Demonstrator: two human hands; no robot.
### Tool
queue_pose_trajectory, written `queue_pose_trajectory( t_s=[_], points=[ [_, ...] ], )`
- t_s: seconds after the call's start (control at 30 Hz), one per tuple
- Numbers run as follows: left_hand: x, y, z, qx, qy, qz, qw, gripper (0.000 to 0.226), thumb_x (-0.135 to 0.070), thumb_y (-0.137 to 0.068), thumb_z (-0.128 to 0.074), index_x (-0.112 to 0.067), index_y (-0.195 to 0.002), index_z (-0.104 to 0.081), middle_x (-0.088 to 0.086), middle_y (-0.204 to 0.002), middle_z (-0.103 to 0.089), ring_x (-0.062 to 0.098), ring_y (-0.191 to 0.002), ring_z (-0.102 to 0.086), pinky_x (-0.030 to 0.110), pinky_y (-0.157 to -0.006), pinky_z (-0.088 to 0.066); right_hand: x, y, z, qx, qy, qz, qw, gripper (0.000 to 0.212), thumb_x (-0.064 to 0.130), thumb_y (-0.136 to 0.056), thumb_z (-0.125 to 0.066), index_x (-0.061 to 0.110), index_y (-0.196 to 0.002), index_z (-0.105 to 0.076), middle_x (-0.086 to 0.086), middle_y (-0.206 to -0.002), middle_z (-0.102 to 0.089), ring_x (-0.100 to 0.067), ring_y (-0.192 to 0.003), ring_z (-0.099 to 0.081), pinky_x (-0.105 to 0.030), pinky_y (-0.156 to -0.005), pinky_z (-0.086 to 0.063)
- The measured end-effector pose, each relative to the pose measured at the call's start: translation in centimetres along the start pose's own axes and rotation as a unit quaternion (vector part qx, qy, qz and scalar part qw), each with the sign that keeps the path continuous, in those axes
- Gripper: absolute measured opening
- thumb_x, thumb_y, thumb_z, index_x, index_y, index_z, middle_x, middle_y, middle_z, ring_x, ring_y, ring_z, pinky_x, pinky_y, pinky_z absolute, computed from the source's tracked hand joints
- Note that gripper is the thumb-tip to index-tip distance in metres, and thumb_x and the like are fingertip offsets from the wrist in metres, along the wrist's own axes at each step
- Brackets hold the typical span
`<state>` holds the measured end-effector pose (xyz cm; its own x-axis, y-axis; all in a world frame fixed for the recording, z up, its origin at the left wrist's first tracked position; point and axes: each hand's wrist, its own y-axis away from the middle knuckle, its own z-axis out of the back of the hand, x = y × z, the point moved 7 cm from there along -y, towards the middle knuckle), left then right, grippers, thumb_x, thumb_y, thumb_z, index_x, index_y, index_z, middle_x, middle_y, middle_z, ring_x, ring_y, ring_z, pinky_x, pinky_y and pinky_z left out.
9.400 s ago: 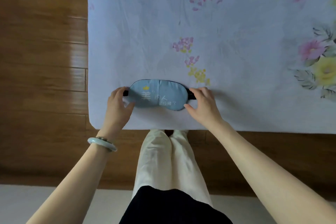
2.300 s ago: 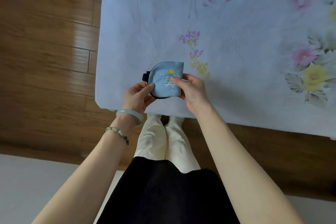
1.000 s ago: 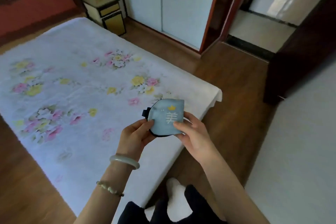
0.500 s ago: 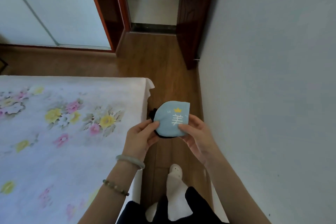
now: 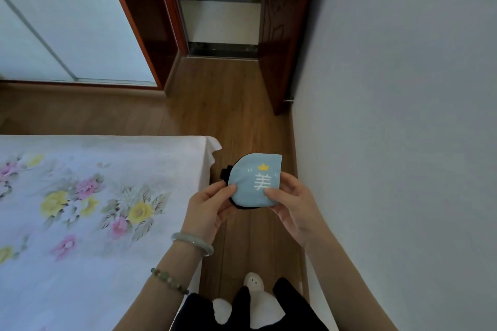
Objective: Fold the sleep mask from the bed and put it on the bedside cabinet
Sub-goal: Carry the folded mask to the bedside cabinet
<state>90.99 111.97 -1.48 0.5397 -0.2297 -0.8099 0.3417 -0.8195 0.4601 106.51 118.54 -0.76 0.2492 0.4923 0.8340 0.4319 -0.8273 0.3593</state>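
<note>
The light blue sleep mask (image 5: 252, 181) is folded in half, with a yellow crown and a white character on its face and a black strap end poking out at its left. Both hands hold it in the air over the wooden floor, just right of the bed's corner. My left hand (image 5: 208, 209) pinches its lower left edge, and my right hand (image 5: 290, 203) grips its right side with the thumb on the front. The bedside cabinet is not in view.
The bed (image 5: 88, 223) with its floral sheet fills the lower left. A grey wall (image 5: 390, 142) runs along the right, leaving a narrow strip of wooden floor (image 5: 236, 121). Ahead stand an open dark wooden door (image 5: 279, 35) and a sliding wardrobe (image 5: 53, 21).
Since the mask lay flat on the bed, it has been folded in half and lifted. My view has turned from the bed toward the doorway; in the last half second almost nothing shifted.
</note>
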Motion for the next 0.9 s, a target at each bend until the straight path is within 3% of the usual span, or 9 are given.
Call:
queue_pose_trajectory(
  t_s=[0.13, 0.27, 0.37, 0.57, 0.9],
  points=[
    [-0.7, -3.3, -1.5, 0.001, 0.010, 0.005, 1.000, 0.011, -0.008, -0.080, -0.066, -0.011, -0.081, -0.077, 0.009, -0.092, -0.076, 0.023, -0.087, -0.073, 0.026, -0.065, -0.058, 1.4, -3.7, 0.7, 0.002, 0.020, -0.014, 1.000, 0.038, 0.000, -0.077, -0.066, 0.013, -0.111, -0.061, -0.007, -0.108, -0.071, -0.023, -0.100, -0.067, -0.030, -0.075, -0.057],
    [-1.6, -7.1, -2.4, -0.013, 0.008, 0.014, 1.000, 0.012, -0.007, -0.082, -0.066, -0.008, -0.091, -0.073, 0.009, -0.091, -0.076, 0.023, -0.086, -0.073, 0.027, -0.064, -0.058, 2.6, -7.8, 1.2, -0.010, 0.027, -0.036, 0.999, 0.037, -0.001, -0.077, -0.066, 0.015, -0.110, -0.061, -0.005, -0.107, -0.071, -0.020, -0.099, -0.067, -0.027, -0.073, -0.056],
    [-2.8, -10.6, -3.3, -0.015, 0.004, 0.018, 1.000, 0.014, -0.005, -0.083, -0.064, -0.013, -0.079, -0.075, 0.006, -0.086, -0.077, 0.021, -0.082, -0.073, 0.025, -0.060, -0.057, 3.6, -11.4, 1.4, -0.016, 0.030, -0.043, 0.999, 0.038, -0.002, -0.077, -0.065, 0.013, -0.112, -0.060, -0.005, -0.106, -0.071, -0.019, -0.098, -0.068, -0.027, -0.072, -0.056],
    [-6.1, -19.8, -4.7, -0.020, -0.002, 0.029, 0.999, 0.013, -0.006, -0.084, -0.063, -0.004, -0.096, -0.069, 0.009, -0.092, -0.076, 0.023, -0.087, -0.072, 0.026, -0.063, -0.058, 6.1, -21.0, 1.1, -0.026, 0.030, -0.046, 0.998, 0.037, -0.005, -0.077, -0.063, 0.010, -0.111, -0.061, -0.006, -0.104, -0.072, -0.020, -0.096, -0.068, -0.026, -0.070, -0.055],
    [-15.4, -36.0, -8.0, 0.004, -0.004, 0.033, 0.999, 0.011, -0.006, -0.083, -0.064, -0.007, -0.093, -0.070, 0.009, -0.094, -0.075, 0.022, -0.089, -0.072, 0.025, -0.064, -0.057, 13.3, -38.2, -1.6, -0.026, 0.034, -0.047, 0.998, 0.040, -0.003, -0.078, -0.064, 0.010, -0.115, -0.058, -0.007, -0.108, -0.070, -0.020, -0.099, -0.067, -0.027, -0.073, -0.056]
  ],
)
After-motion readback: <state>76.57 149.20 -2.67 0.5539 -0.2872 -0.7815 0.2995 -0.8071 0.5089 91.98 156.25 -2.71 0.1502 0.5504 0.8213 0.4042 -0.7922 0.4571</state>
